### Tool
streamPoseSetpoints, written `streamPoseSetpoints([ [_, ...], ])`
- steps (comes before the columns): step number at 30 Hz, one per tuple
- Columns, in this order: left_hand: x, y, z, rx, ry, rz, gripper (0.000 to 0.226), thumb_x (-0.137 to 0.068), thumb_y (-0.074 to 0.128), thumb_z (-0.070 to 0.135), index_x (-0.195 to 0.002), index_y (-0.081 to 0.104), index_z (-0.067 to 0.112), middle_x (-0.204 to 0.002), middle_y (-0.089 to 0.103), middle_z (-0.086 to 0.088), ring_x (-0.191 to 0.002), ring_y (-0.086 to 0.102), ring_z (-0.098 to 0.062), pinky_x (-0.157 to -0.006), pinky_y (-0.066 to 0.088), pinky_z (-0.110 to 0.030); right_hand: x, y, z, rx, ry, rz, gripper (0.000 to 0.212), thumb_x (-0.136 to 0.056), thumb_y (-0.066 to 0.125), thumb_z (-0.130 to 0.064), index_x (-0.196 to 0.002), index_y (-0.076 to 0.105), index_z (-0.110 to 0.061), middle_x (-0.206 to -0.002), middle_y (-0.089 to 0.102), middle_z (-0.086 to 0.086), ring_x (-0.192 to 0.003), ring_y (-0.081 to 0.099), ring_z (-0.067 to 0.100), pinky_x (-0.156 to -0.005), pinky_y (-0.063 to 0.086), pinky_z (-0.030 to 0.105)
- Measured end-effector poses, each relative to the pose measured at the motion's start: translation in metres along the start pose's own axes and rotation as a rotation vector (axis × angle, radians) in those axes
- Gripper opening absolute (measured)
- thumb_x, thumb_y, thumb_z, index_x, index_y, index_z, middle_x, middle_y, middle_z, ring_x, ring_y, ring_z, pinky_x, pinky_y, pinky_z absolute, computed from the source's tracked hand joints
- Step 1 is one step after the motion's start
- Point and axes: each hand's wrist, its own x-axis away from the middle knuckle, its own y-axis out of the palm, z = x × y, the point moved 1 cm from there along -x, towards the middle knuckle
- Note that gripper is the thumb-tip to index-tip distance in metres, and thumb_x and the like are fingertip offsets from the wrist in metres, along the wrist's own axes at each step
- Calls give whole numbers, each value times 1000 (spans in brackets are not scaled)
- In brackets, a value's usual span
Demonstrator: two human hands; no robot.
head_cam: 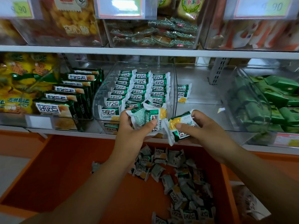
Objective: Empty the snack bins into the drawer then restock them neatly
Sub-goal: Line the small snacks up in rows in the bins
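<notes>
Head view: restocking looks well under way. The middle bin [103, 88] holds three tidy rows [142, 88] of white-and-green snack packets. The left hand [134, 133] grips what look like two packets [153, 114] at the bin's front, fingers curled round them. Just beside it, the right hand [200, 128] pinches a single packet [179, 126] between thumb and fingers. A loose pile [178, 175] lies scattered in the orange drawer [64, 167] below. The next bin [203, 101] holds one lone packet [183, 92], so much restocking is probably left.
</notes>
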Motion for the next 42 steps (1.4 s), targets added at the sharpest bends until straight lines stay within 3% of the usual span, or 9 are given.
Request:
streamPoseSetpoints([
  [3, 1, 0, -2, -37, 61, 8, 61, -71, 86, 29, -111, 45, 49, -125, 57, 13, -108, 60, 0, -87, 56, -29, 1, 2, -2, 79, -1, -22, 21, -83, 73, -20, -82, 52, -16, -74, 60, -10, -66, 62, 5, -59, 51, 18],
  [6, 1, 0, -4, -80, 94, 5, 66, -73, 83, 24, -123, 41, 37, -126, 53, 14, -106, 56, 4, -72, 49, -11, 2, 4, -3, 187, -18, -34, 27, -76, 77, -35, -81, 54, -22, -83, 63, 0, -80, 64, 24, -73, 54, 38],
  [12, -1, -2, -1, -70, 92, 38, 63, -70, 85, 28, -116, 46, 43, -123, 59, 12, -112, 60, -11, -98, 51, -44, 0, 9, 1, -135, 100, -3, 48, -67, 79, -27, -111, 61, -21, -105, 72, -2, -95, 70, 16, -79, 54, 27],
  [18, -5, 2, 5, -98, 69, 18, 72, -62, 89, 41, -120, 47, 37, -127, 59, 9, -117, 58, -17, -99, 49, -48, 0, 0, -1, -179, 61, 104, 42, -76, 75, -24, -112, 63, -7, -106, 72, 8, -99, 69, 24, -84, 52, 35],
  [24, -17, 0, 7, -100, 56, -48, 48, -79, 79, 19, -102, 45, 44, -84, 50, 47, -71, 46, 35, -56, 38, -1, -70, -74, -18, 299, 42, 290, 38, -88, 68, -17, -123, 53, -12, -104, 64, 10, -86, 67, 28, -78, 57, 41],
  [29, -29, -3, 0, -82, 46, -34, 54, -76, 81, 14, -116, 51, 33, -93, 61, 39, -81, 57, 23, -56, 47, -4, -148, -84, 18, 936, 17, 187, 43, -81, 76, -19, -119, 56, -13, -112, 59, 5, -87, 53, 18, -64, 39, 24],
  [33, -34, -2, 0, -62, 27, -52, 54, -73, 81, 13, -115, 53, 31, -97, 66, 30, -86, 64, 12, -61, 51, -7, -183, -77, 42, 989, -23, 129, 42, -80, 77, -17, -115, 56, -10, -120, 55, 15, -103, 56, 28, -76, 39, 24],
  [37, -35, -2, 1, -91, 1, -49, 90, -50, 88, 46, -130, 48, 35, -132, 59, 7, -118, 60, -18, -91, 54, -41, -195, -79, 53, 942, -33, 229, 46, -82, 76, -19, -122, 54, -16, -123, 42, 15, -88, 53, 23, -78, 45, 26],
  [42, -32, 1, 3, -95, 4, -62, 81, -53, 90, 46, -123, 52, 35, -128, 62, 8, -117, 61, -19, -97, 51, -47, -191, -76, 55, 906, -95, 314, 47, -81, 77, -17, -119, 50, -10, -125, 39, 16, -82, 50, 21, -81, 41, 22],
])
